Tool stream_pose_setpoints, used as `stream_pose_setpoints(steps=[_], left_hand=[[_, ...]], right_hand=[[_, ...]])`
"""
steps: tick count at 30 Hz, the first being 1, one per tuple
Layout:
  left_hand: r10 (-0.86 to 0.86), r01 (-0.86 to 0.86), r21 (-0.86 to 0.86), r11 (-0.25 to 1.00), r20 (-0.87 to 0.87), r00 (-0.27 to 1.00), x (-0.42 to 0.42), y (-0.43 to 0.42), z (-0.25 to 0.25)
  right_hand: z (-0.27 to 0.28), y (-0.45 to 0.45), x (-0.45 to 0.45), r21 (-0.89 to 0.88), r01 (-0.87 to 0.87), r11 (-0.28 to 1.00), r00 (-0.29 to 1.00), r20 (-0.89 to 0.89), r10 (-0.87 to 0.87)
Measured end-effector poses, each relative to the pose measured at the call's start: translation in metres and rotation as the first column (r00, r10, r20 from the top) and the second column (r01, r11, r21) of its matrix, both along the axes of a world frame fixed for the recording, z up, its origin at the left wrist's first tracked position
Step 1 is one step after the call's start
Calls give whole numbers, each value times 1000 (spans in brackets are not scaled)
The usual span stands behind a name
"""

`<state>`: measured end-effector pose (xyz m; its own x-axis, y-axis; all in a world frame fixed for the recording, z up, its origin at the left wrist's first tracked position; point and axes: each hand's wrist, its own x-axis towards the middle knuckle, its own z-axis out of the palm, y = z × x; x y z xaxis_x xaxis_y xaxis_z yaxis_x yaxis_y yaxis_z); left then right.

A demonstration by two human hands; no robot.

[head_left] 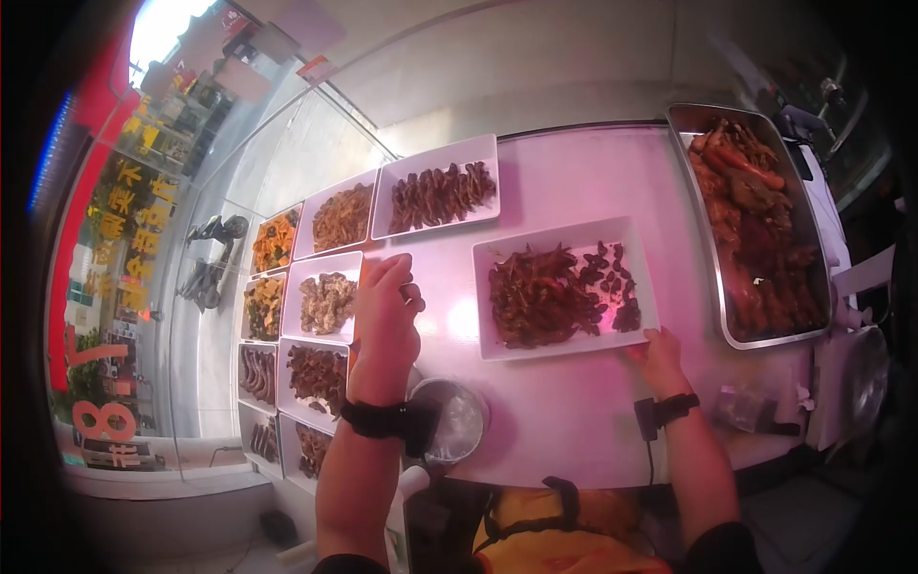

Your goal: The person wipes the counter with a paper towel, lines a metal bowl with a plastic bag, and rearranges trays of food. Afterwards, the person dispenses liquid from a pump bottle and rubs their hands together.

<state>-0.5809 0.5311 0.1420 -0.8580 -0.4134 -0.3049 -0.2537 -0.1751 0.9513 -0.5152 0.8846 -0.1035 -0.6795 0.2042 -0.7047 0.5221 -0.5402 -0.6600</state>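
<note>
One white tray (564, 236), long axis crosswise, beyond and right of metal bowl (480, 409). Right hand (660, 360), nearer, right of bowl: fingers clamped on tray's corner, tray stretching leftward. Left hand (386, 297), beyond bowl: fingers curled; whether closed, I cannot tell.

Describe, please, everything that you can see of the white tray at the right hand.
The white tray is rectangular and shallow, with sloping walls, and looks like smooth plastic. It seems to sit level on the pink-lit counter, turned slightly askew. Long, dark reddish-brown pieces fill its left and middle; smaller dark pieces lie loosely at the right, where some bare bottom shows. The right hand appears to grip its near right corner. Its underside is hidden.
</note>
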Motion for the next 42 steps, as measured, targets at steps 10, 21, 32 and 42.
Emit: stream_pose_setpoints(steps=[10,21,32,42], left_hand=[[-284,357,-924,138,309,908,-223,-71,-142],[-193,567,-811,-146,586,787,-280,-81,-207],[-117,644,-744,-178,666,737,-299,-86,-223],[-149,636,-761,-126,648,747,-298,-84,-228]], right_hand=[[48,-24,46,-74,45,996,987,156,-33],[79,-34,97,23,-294,956,947,142,288],[69,-36,94,-6,-319,948,938,141,317],[69,-34,98,20,-328,945,934,155,321]])
